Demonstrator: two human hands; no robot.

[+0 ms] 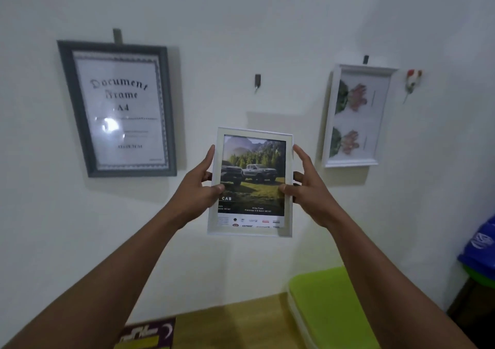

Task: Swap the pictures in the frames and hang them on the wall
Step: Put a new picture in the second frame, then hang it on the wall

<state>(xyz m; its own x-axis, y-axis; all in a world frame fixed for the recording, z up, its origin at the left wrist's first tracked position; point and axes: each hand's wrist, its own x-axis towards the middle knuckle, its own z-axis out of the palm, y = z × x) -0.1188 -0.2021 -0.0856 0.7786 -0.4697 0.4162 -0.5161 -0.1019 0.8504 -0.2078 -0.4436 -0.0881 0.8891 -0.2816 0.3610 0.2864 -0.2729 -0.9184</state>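
I hold a white frame [251, 182] with a picture of pickup trucks in front of the wall, upright, face towards me. My left hand [201, 185] grips its left edge, thumb on the front. My right hand [302, 185] grips its right edge the same way. A bare wall hook [257, 81] sits above the frame, apart from it. A grey frame [117, 107] reading "Document Frame A4" hangs on the left. A white frame [356, 115] with flower pictures hangs on the right.
A small artificial flower [412, 80] is stuck to the wall at the far right. Below, a wooden table [230, 324] carries a green-lidded box [329, 308] and a purple-yellow item [147, 334]. A blue bag [479, 246] sits at the right edge.
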